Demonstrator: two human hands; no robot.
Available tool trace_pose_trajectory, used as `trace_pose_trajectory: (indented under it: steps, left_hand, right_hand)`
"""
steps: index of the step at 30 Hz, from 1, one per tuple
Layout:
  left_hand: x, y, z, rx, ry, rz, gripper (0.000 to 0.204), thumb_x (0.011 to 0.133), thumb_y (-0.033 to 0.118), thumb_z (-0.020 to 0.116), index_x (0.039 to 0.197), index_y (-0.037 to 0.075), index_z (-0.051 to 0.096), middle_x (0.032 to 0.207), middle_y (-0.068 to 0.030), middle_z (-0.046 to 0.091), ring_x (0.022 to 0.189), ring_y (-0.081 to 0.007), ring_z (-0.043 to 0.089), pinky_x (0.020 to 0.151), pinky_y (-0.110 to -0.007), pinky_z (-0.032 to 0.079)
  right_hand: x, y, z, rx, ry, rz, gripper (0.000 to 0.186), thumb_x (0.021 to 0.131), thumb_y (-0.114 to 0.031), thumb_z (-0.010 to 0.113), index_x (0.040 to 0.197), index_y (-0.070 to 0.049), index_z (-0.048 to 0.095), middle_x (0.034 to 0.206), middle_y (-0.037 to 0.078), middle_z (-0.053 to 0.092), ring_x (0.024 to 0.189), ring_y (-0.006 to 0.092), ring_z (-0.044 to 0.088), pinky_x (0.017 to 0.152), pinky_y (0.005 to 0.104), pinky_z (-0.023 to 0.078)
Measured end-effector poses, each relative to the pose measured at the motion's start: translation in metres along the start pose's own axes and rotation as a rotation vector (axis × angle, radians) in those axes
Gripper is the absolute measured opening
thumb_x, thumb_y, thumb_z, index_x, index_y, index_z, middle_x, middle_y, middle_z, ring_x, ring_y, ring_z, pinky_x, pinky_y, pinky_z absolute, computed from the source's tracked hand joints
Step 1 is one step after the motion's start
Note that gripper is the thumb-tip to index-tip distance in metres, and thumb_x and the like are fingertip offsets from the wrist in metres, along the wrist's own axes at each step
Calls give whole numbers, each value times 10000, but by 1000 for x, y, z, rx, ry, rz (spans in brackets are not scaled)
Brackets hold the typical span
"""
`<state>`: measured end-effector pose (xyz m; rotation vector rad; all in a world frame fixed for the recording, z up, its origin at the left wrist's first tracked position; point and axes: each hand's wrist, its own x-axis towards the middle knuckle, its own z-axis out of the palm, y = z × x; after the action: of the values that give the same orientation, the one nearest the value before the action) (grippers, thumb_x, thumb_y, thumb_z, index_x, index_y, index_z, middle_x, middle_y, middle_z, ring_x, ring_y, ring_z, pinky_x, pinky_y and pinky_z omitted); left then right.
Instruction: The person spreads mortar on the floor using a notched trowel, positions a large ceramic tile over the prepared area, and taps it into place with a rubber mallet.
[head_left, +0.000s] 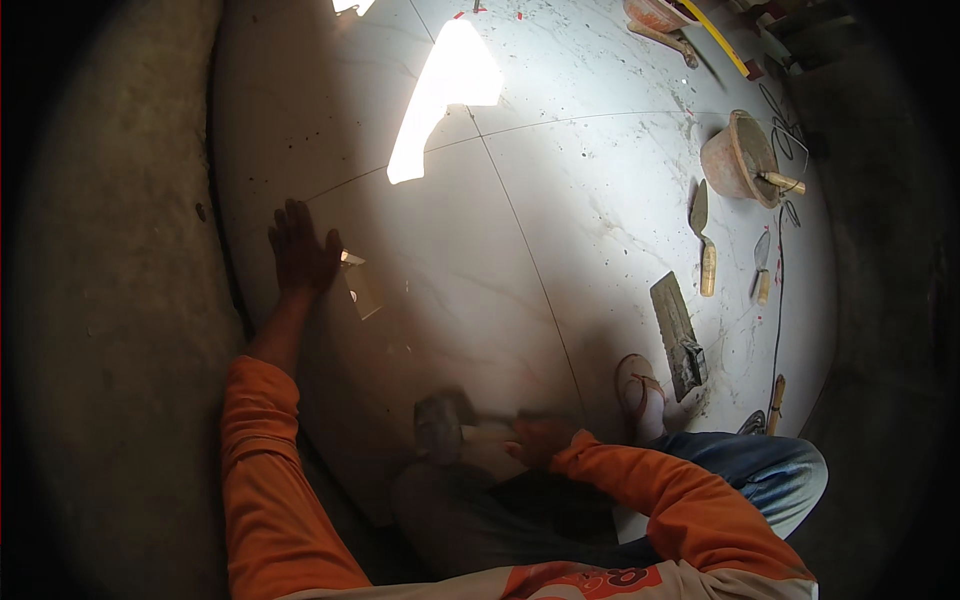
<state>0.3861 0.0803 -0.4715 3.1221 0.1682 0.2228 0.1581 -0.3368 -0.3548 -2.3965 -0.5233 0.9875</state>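
My left hand point(303, 255) lies flat with fingers spread on a large glossy white floor tile point(440, 260), close to the wall side. In my right hand point(543, 440) is the wooden handle of a mallet point(438, 428). Its dark, blocky head hangs low over the tiles in front of my bent knee, smeared by motion; whether it touches the tile I cannot tell. Thin dark joints run between the tiles. The fingers of my right hand are partly blurred but curl round the handle.
A rough wall point(130, 250) borders the floor on the left. To the right lie a flat rectangular trowel point(672, 325), a pointed trowel point(708, 265) and a smaller trowel point(762, 285). Beyond stands a mortar-stained bucket point(728, 165). A black cable point(778, 330) and a yellow bar point(722, 42) lie farther right.
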Motion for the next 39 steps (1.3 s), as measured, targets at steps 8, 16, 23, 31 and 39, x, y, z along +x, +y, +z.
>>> trace_pose_trajectory:
  steps: [8, 16, 23, 31, 39]
  left_hand:
    - [12, 17, -10, -46, -110, -160, 777, 908, 446, 449, 1463, -38, 201, 1549, -222, 164, 1428, -407, 152, 1158, -534, 121]
    - [77, 184, -3, -118, -109, -114, 808, 889, 497, 447, 1465, -24, 226, 1538, -197, 208, 1414, -398, 162, 1150, -533, 123]
    - [96, 206, 16, 0, -33, 36, 854, 883, 590, 381, 1478, -3, 233, 1541, -181, 212, 1417, -356, 162, 1154, -492, 96]
    - [99, 213, 12, -68, -28, 123, 785, 922, 534, 360, 1480, -2, 228, 1546, -184, 220, 1426, -385, 159, 1155, -508, 90]
    - [87, 232, -1, -71, -281, 83, 749, 938, 532, 331, 1464, 1, 272, 1539, -185, 240, 1433, -358, 164, 1170, -476, 92]
  right_hand:
    - [-7, 25, -16, 44, -57, 70, 485, 885, -517, 545, 883, -31, 551, 737, 179, 629, 657, 415, 620, 600, 481, 492]
    - [-40, 38, -24, 100, 24, -247, 478, 907, -525, 519, 899, -50, 566, 753, 173, 643, 650, 375, 641, 570, 444, 515]
    - [-32, 33, -32, 114, 15, -110, 499, 920, -539, 497, 887, -44, 554, 718, 187, 642, 661, 388, 643, 586, 472, 518]
    - [-38, 65, -14, 53, -55, -128, 445, 900, -496, 555, 897, -51, 553, 690, 175, 624, 631, 383, 640, 563, 466, 509]
    - [-45, 85, -15, -53, -242, 173, 506, 898, -543, 517, 965, -44, 566, 740, 201, 648, 686, 404, 647, 643, 498, 516]
